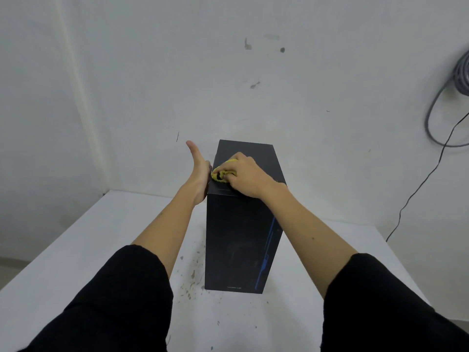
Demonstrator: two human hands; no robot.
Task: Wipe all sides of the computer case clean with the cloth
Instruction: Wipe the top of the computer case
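A tall black computer case (236,247) stands upright on a white table (101,250), with a thin blue strip down its right front edge. My right hand (247,175) lies on the case's top near its front left corner and holds a bunched yellow cloth (223,174) against the surface. My left hand (199,174) presses flat against the upper left side of the case, thumb raised. The fingers of that hand are hidden behind the case's edge.
Dark specks and stains (191,275) mark the table just left of the case's base. A white wall stands close behind. A grey cable coil (460,74) hangs at the upper right, and a thin black cable (418,189) runs down the wall.
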